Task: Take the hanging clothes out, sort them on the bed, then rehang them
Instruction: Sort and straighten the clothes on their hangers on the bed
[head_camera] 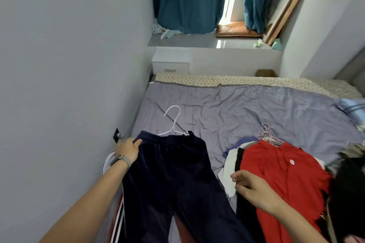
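Sorting stage, rehanging not started. Left hand gripping waistband of dark navy velvet trousers on white wire hanger, lower centre, on purple-sheeted bed. Right hand relaxed, empty, over red short-sleeved shirt pile, lower right.

A bed under a wrinkled lilac sheet is carrying dark blue trousers on a white hanger, beside a red shirt topping piled clothes.

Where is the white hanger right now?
In the head view the white hanger lies on the purple bedsheet, left of centre, its lower part tucked under the waistband of the navy trousers, which the left hand grips.
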Motion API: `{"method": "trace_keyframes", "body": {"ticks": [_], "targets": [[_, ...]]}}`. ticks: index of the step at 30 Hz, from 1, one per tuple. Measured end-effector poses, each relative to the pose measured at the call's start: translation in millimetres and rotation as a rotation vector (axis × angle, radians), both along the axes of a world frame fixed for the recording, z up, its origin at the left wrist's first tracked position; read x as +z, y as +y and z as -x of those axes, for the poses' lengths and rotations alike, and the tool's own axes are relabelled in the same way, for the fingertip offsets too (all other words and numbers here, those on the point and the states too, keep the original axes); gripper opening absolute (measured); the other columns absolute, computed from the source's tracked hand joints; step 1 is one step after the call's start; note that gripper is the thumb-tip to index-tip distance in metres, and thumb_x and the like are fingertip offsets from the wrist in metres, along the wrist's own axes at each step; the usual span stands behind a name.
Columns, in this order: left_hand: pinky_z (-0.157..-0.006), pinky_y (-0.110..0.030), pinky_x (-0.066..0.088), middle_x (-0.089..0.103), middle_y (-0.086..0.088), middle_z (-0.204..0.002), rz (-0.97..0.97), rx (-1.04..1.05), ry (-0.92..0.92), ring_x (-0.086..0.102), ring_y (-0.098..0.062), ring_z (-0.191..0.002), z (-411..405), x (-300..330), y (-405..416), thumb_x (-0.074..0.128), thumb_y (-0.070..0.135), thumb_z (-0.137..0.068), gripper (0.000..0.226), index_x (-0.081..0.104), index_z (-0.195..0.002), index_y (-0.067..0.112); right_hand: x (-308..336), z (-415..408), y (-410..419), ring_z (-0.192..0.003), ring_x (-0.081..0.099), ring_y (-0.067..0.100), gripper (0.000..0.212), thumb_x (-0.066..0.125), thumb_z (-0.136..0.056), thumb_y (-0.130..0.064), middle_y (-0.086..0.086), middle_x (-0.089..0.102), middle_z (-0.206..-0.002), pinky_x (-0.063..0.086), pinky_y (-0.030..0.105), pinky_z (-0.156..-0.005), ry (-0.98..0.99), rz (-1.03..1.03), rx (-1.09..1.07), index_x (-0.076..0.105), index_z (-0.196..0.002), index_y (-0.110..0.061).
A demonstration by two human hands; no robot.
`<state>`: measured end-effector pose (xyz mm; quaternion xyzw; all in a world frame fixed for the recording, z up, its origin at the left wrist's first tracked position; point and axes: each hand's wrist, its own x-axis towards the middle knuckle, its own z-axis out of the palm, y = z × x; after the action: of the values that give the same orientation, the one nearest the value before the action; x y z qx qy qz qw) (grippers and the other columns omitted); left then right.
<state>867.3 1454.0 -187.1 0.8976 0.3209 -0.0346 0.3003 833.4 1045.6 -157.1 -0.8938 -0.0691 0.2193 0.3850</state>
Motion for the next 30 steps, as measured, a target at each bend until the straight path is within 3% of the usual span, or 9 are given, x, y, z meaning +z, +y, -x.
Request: {"method": "trace_keyframes", "body": {"ticks": [4, 6, 8, 10, 16, 23, 27, 30], "targets": [[-0.094, -0.044, 0.043, 0.064, -0.022, -0.101, 0.098, -0.083, 0.068, 0.052, -0.040, -0.108, -41.7, -60.8, 23.3, 0.045, 0.041, -0.093, 0.036, 0.065, -0.096, 0.011, -20.1, -10.6, 34.4, -0.088, 0.062, 0.008, 0.025, 0.055, -0.087, -0.004, -0.008, 0.064, -0.102, 0.043, 0.006, -0.074, 0.054, 0.031, 0.023, 0.059, -0.099, -0.026], [-0.099, -0.043, 0.040, 0.062, -0.021, -0.112, 0.015, -0.127, 0.071, 0.048, -0.038, -0.113, -51.7, -72.9, 27.9, 0.050, 0.029, -0.092, 0.027, 0.064, -0.107, 0.012, -30.4, -17.6, 42.9, -0.088, 0.063, 0.009, 0.026, 0.053, -0.086, -0.004, -0.005, 0.066, -0.103, 0.044, 0.006, -0.074, 0.088, 0.032, 0.009, 0.060, -0.101, -0.024], [-0.106, -0.043, 0.034, 0.040, -0.019, -0.138, -0.155, -0.229, 0.151, 0.036, -0.035, -0.125, -52.5, -80.3, 28.5, 0.058, 0.021, -0.089, 0.050, 0.042, -0.134, 0.011, -39.0, -21.1, 43.1, -0.088, 0.063, 0.010, 0.027, 0.053, -0.086, -0.005, -0.005, 0.066, -0.103, 0.044, 0.007, -0.075, 0.116, 0.023, -0.011, 0.061, -0.098, -0.028], [-0.107, -0.043, 0.033, 0.025, -0.015, -0.146, -0.249, -0.294, 0.245, 0.029, -0.034, -0.130, -45.0, -91.8, 28.0, 0.064, 0.020, -0.083, 0.073, 0.023, -0.143, 0.015, -44.8, -20.9, 35.6, -0.090, 0.064, 0.011, 0.029, 0.055, -0.086, -0.007, -0.007, 0.066, -0.103, 0.046, 0.010, -0.075, 0.134, 0.023, -0.031, 0.059, -0.093, -0.035], [-0.106, -0.037, 0.034, 0.024, -0.016, -0.148, -0.090, -0.312, 0.430, 0.039, -0.036, -0.127, -23.7, -132.4, -28.9, 0.051, 0.028, -0.093, 0.066, 0.015, -0.147, 0.013, -58.8, -5.2, -17.9, -0.082, 0.060, 0.008, 0.036, 0.054, -0.087, -0.003, -0.005, 0.062, -0.101, 0.046, 0.012, -0.070, 0.183, 0.024, -0.169, 0.050, -0.103, -0.036], [-0.097, -0.024, 0.040, 0.056, -0.004, -0.127, 0.092, -0.641, 0.395, 0.053, -0.018, -0.117, -25.0, -121.1, -188.5, 0.050, 0.028, -0.093, 0.044, 0.044, -0.135, 0.016, -93.1, -5.0, -110.6, -0.087, 0.058, 0.012, 0.038, 0.057, -0.087, -0.005, -0.006, 0.059, -0.098, 0.042, 0.008, -0.067, 0.250, 0.090, -0.257, 0.045, -0.114, -0.028], [-0.092, -0.019, 0.040, 0.065, 0.002, -0.110, 0.192, -0.652, 0.275, 0.058, -0.014, -0.108, -35.7, -104.8, -296.6, 0.052, 0.022, -0.091, 0.034, 0.056, -0.125, 0.018, -111.6, -31.6, -195.7, -0.087, 0.056, 0.013, 0.036, 0.056, -0.086, -0.002, -0.002, 0.059, -0.096, 0.039, 0.006, -0.066, 0.266, 0.148, -0.248, 0.050, -0.119, -0.017], [-0.090, -0.020, 0.041, 0.065, -0.002, -0.113, 0.223, -0.613, 0.167, 0.060, -0.017, -0.105, -53.1, -95.4, -375.7, 0.046, 0.015, -0.094, 0.030, 0.061, -0.120, 0.017, -128.8, -62.5, -273.2, -0.090, 0.055, 0.013, 0.038, 0.055, -0.086, -0.002, 0.001, 0.059, -0.097, 0.037, 0.007, -0.066, 0.251, 0.182, -0.260, 0.051, -0.123, -0.009]]}}
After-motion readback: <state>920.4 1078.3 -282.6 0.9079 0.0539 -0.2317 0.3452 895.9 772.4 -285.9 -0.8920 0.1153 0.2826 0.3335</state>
